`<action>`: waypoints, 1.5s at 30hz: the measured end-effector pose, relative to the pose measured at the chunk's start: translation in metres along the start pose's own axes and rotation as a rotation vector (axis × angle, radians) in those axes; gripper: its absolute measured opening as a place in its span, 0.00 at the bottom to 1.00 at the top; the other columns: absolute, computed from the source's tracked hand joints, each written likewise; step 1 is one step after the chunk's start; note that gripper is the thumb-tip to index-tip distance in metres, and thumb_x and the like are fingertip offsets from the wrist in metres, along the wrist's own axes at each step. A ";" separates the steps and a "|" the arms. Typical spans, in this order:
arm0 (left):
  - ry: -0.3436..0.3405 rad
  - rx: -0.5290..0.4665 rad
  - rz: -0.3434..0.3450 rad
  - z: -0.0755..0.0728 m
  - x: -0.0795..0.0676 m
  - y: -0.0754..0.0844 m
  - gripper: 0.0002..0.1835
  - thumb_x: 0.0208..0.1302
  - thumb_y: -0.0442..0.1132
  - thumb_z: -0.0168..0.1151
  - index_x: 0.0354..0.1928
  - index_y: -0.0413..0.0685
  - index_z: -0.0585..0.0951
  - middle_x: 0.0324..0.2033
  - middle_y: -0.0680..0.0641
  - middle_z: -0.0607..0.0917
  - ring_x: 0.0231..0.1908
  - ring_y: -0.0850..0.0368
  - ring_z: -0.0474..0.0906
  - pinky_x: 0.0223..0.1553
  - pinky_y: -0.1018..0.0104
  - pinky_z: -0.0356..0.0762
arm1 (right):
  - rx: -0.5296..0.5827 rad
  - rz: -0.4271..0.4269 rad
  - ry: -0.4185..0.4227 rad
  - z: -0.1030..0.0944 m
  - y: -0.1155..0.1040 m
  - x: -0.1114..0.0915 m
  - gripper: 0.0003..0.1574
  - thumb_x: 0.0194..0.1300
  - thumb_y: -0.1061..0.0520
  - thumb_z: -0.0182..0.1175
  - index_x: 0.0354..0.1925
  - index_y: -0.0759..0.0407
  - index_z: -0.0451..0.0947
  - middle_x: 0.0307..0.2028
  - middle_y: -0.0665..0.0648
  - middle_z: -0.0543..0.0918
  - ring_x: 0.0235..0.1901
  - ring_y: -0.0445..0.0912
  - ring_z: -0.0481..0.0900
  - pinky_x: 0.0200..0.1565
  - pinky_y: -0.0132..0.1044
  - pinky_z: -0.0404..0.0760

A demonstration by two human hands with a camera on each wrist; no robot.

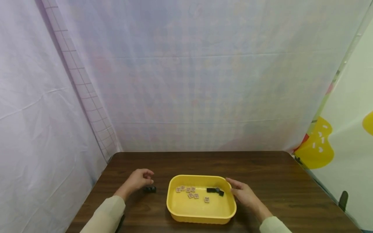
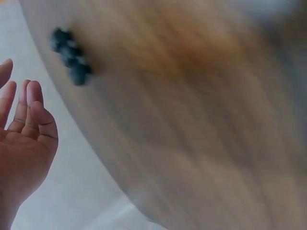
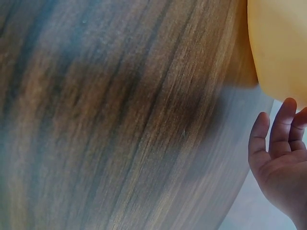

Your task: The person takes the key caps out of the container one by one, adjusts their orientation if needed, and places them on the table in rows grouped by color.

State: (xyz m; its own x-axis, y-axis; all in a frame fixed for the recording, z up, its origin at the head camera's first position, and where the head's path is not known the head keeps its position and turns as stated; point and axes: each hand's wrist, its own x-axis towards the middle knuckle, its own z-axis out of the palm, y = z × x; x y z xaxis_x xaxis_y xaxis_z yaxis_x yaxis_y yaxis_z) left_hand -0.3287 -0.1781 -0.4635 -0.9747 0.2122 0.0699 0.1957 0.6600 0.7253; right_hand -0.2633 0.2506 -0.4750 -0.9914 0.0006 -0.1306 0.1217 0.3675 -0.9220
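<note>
My left hand (image 1: pixel 139 178) hovers with loosely bent fingers beside a short row of small black blocks (image 1: pixel 150 189) on the table, left of the tray. In the left wrist view the hand (image 2: pixel 29 134) holds nothing, and the black blocks (image 2: pixel 71 56) are blurred. Extended fingers of my right hand (image 1: pixel 243 193) lie at the right rim of a yellow tray (image 1: pixel 201 217); the right wrist view shows the fingertips close against its outer wall. Inside the tray are several small pale square tiles with dark markings (image 1: pixel 196 196) and a few black blocks (image 1: pixel 211 190) near the right end.
The dark wood-grain table (image 1: pixel 262 168) has rounded far corners. A pale curtain (image 1: pixel 204 97) hangs behind it, with white cloth (image 1: pixel 38 129) on the left. On the right, a white sheet (image 1: pixel 352 129) carries yellow shapes.
</note>
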 end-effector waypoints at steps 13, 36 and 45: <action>-0.124 -0.025 0.101 0.028 0.025 0.077 0.14 0.64 0.38 0.67 0.51 0.44 0.83 0.39 0.50 0.82 0.39 0.55 0.78 0.39 0.57 0.79 | -0.016 -0.049 -0.022 -0.001 0.002 0.003 0.30 0.68 0.65 0.54 0.68 0.68 0.68 0.57 0.73 0.76 0.33 0.49 0.80 0.32 0.41 0.81; -0.346 0.121 0.250 0.112 0.038 0.146 0.14 0.64 0.40 0.68 0.51 0.46 0.85 0.34 0.56 0.83 0.34 0.63 0.76 0.39 0.65 0.77 | 0.003 -0.021 0.033 0.002 0.000 0.000 0.29 0.67 0.68 0.54 0.66 0.67 0.70 0.53 0.71 0.80 0.32 0.49 0.80 0.32 0.43 0.81; -0.379 0.165 0.254 0.129 0.033 0.141 0.13 0.65 0.41 0.68 0.50 0.47 0.85 0.35 0.55 0.83 0.35 0.63 0.77 0.38 0.66 0.77 | 0.013 0.000 0.030 0.002 -0.002 -0.001 0.29 0.67 0.68 0.54 0.66 0.67 0.70 0.57 0.73 0.77 0.36 0.50 0.82 0.36 0.45 0.82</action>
State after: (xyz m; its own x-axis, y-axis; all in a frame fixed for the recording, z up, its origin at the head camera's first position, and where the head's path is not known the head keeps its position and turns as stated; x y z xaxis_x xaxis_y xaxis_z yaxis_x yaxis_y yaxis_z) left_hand -0.3193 0.0150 -0.4467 -0.7920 0.6088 -0.0465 0.4665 0.6525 0.5972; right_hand -0.2623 0.2481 -0.4736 -0.9923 0.0283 -0.1204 0.1226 0.3551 -0.9267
